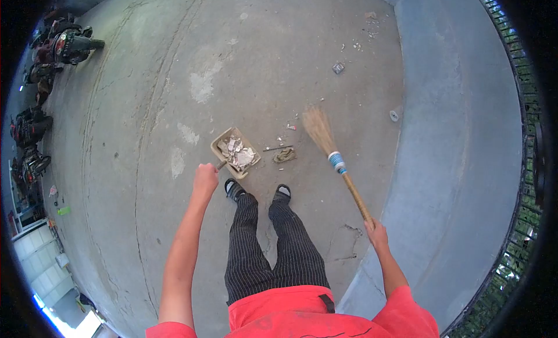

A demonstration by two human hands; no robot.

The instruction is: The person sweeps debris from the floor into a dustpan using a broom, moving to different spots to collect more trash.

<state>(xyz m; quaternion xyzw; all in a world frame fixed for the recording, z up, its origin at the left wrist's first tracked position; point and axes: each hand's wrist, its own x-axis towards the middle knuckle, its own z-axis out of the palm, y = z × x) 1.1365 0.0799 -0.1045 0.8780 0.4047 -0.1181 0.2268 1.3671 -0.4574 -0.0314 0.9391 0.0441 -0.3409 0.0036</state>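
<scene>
My left hand (206, 180) is closed round the short handle of a beige dustpan (253, 145), which is low over the concrete in front of my left foot. Crumpled paper and pale scraps (237, 152) lie inside it. On the right, my right hand (376, 233) grips the wooden stick of a straw broom (321, 131), bound with blue and white tape. The broom's bristles fan out at floor level, pointing away from me. Between dustpan and broom lie a crumpled olive-brown piece (285, 155), a thin dark stick (278, 148) and small scraps (291, 127).
Farther off on the floor are a small grey box (338, 68) and scattered bits (356, 46). A blue-grey wall (459, 134) runs along the right, with a whitish cup-like item (394, 115) near its base. Motorcycles (72, 45) stand at the left.
</scene>
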